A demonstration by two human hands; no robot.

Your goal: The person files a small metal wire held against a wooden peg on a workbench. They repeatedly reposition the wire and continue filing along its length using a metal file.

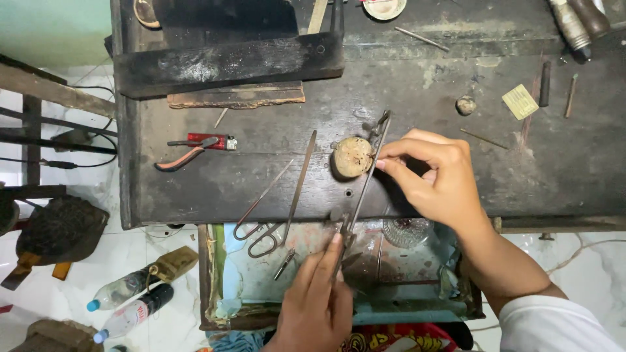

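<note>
My left hand point(317, 296) grips the near end of a long thin metal tool point(366, 179) over the open drawer point(215, 280). The tool runs up and away across the dark workbench point(261, 130) to a clamp-like tip near a round tan lump point(353, 157). My right hand point(433, 175) pinches something tiny at the tool's shaft, right beside the lump; what it holds is too small to tell. The fingertips touch the lump's right edge.
Metal tongs point(264, 199) and a flat file point(301, 179) lie left of the lump. Red-handled pliers point(189, 152) rest further left. A glass dish point(407, 231) sits in the drawer. Two plastic bottles point(127, 300) lie on the floor. Small tools line the bench's far right.
</note>
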